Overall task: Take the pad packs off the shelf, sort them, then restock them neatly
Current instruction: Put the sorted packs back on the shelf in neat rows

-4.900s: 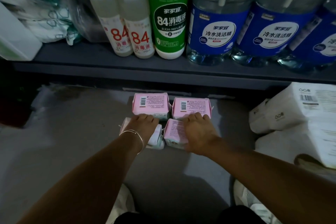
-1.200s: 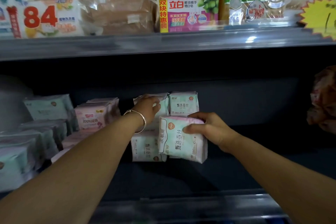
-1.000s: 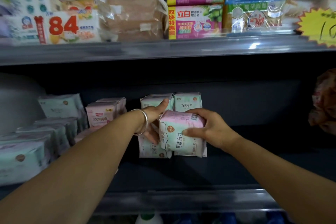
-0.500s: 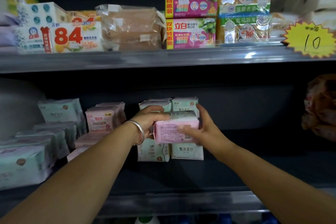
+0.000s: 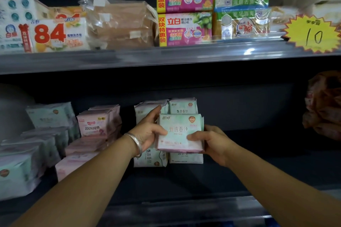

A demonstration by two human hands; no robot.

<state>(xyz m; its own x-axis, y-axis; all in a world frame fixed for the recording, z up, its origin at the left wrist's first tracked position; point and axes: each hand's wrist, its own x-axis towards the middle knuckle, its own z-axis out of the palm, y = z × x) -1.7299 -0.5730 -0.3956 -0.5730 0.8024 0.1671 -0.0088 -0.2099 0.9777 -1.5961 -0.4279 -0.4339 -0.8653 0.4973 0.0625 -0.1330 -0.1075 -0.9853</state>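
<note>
Hands meet on one pad pack (image 5: pixel 180 132), which is held upright, front face to the camera, in front of the middle shelf (image 5: pixel 239 180). The left hand (image 5: pixel 150 131) takes the pack's left edge, thumb across the front and fingers curled behind, a silver bangle (image 5: pixel 135 143) on its wrist. The right hand (image 5: pixel 210 141) clasps the lower right corner, thumb lying on the front face near the bottom and fingers wrapped round the back. Each grip is therefore closed on the pack.

Directly behind that shared grip stands a block of matching pale green packs (image 5: pixel 182 106), two stacks side by side; the held pack covers their middle, so only the top pair and the bottom pair show. Whether the held pack touches them cannot be told. Left of the left grip sits a stack of pink packs (image 5: pixel 96 123) marked 100%, near but apart from the green block. Further left again lie more pale green packs (image 5: pixel 49 114) in blurred piles reaching toward the camera.

Above both grips runs the upper shelf (image 5: pixel 166 59). On it stand pink soap boxes (image 5: pixel 184 11) stacked two high, green and gold soap boxes (image 5: pixel 241 5) just beside them, a clear bag of brown bars (image 5: pixel 120 24), and a white box marked 84 (image 5: pixel 57 35). A yellow starburst price tag (image 5: pixel 311 35) reading 10 hangs at the shelf's edge, up and to the right of the right grip.
</note>
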